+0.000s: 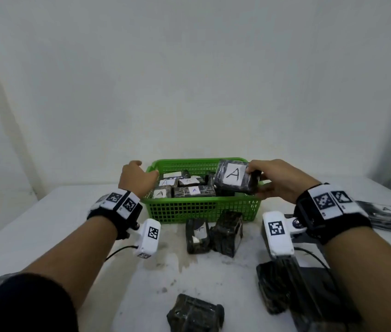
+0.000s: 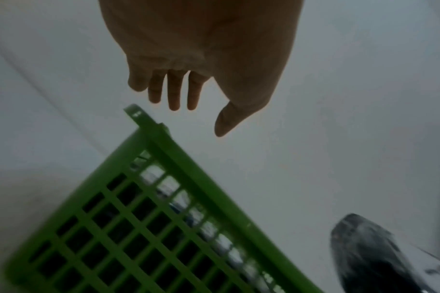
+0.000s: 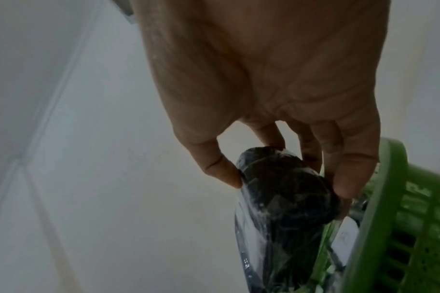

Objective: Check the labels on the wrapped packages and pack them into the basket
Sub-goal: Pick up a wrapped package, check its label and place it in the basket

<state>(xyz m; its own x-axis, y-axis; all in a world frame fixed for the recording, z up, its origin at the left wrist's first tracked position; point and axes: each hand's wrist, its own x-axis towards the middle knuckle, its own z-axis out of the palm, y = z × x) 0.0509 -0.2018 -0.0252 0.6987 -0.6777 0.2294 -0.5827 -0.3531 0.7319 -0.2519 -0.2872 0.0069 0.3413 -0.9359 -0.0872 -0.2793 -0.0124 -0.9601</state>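
Observation:
A green mesh basket (image 1: 199, 209) stands mid-table with several dark wrapped packages labelled A (image 1: 194, 190) lying in it. My right hand (image 1: 259, 180) grips a dark plastic-wrapped package (image 1: 234, 177) by its right end, over the basket's right side, its white A label facing me. In the right wrist view thumb and fingers (image 3: 349, 178) pinch that package (image 3: 286, 190) beside the basket rim (image 3: 379, 208). My left hand (image 1: 139, 178) hovers over the basket's left rim, fingers (image 2: 173, 93) relaxed and holding nothing above the rim (image 2: 188, 174).
Two wrapped packages (image 1: 213, 232) stand on the white table just before the basket. Another package (image 1: 195, 316) lies near the front edge, more at the front right (image 1: 275, 288), and a flat labelled one (image 1: 390, 215) at the far right. A white wall is behind.

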